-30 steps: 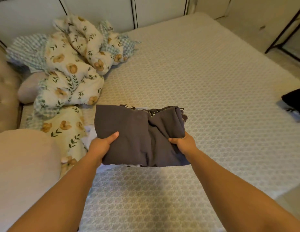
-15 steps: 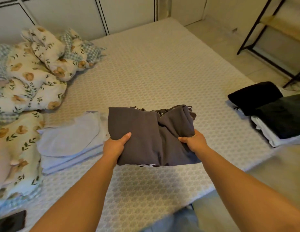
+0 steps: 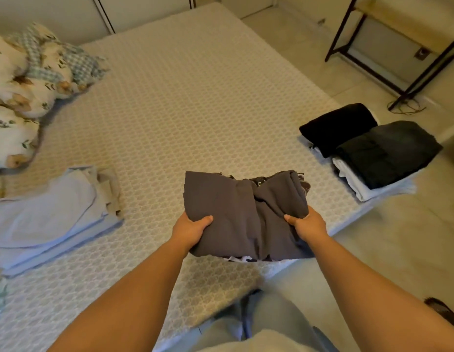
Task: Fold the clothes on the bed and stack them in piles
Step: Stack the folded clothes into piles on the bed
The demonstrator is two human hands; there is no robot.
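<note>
Grey folded clothes [image 3: 243, 217], a small bundle with a patterned piece showing under the top layer, hang above the near edge of the bed [image 3: 195, 110]. The left hand [image 3: 190, 231] and right hand [image 3: 307, 224] each pinch one side, thumb on top and fingers beneath, probably so the folds hold while the bundle is carried. A pale blue pile [image 3: 50, 219] sits toward the left edge and a dark pile [image 3: 373, 146] at the right corner. No writing or label is readable.
</note>
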